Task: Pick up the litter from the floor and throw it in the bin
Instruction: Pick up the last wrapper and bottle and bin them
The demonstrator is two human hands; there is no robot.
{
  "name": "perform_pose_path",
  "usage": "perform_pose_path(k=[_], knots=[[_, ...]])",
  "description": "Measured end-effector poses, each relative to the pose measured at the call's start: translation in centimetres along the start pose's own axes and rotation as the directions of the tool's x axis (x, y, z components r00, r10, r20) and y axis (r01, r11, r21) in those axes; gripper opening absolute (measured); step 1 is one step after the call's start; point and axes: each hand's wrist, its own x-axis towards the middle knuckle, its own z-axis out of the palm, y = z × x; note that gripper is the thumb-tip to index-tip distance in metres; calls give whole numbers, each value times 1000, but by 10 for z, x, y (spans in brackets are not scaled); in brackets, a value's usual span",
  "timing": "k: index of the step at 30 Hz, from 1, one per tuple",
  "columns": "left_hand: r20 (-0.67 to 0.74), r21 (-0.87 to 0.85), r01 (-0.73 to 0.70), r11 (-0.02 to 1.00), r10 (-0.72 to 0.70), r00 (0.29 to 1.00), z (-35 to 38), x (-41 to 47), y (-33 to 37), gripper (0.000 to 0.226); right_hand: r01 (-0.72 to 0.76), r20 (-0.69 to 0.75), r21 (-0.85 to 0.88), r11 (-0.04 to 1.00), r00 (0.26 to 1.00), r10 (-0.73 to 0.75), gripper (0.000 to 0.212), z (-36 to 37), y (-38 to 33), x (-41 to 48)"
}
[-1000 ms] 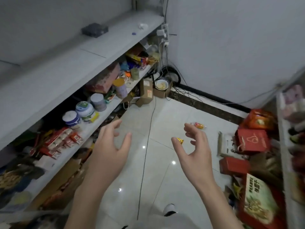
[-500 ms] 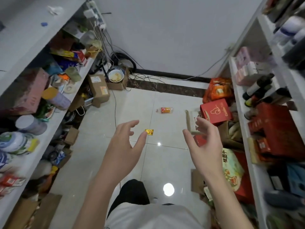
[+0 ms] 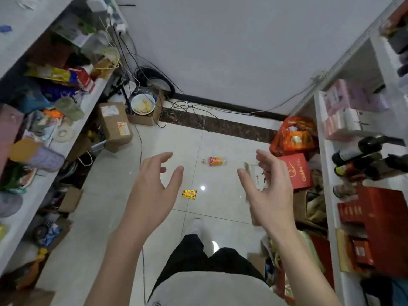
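Two pieces of litter lie on the pale tiled floor. A small gold wrapper sits just ahead of my feet, and an orange and red snack packet lies farther on. My left hand hovers in the air left of the gold wrapper, fingers spread and relaxed, holding nothing. To the right of both pieces my right hand is raised the same way, empty. No bin shows clearly in the head view.
Cluttered white shelves line the left side, and more shelves with bottles and red boxes line the right. Cardboard boxes, a bowl and tangled cables sit by the far wall. Red gift bags crowd the floor's right edge. A black cable runs along the floor.
The view has swung right and moved forward down the aisle. Both litter pieces now lie closer and between my hands. Both hands stay raised and empty.
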Motion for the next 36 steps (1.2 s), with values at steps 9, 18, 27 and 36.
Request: perform_pose_path(k=[9, 18, 27, 36], knots=[[-8, 13, 114, 993, -114, 993, 37, 109, 14, 45, -27, 88, 4, 1000, 996, 27, 53, 28, 22, 132], [-108, 2, 307, 952, -305, 946, 108, 196, 30, 42, -10, 308, 9, 1000, 951, 7, 52, 64, 85, 261], [-130, -8, 374, 927, -372, 919, 182, 273, -24, 42, 3, 431, -21, 1000, 902, 6, 53, 133, 177, 339], [-117, 40, 414, 909, -407, 906, 295, 313, -197, 46, 89, 479, -64, 994, 876, -47, 57, 262, 343, 350]])
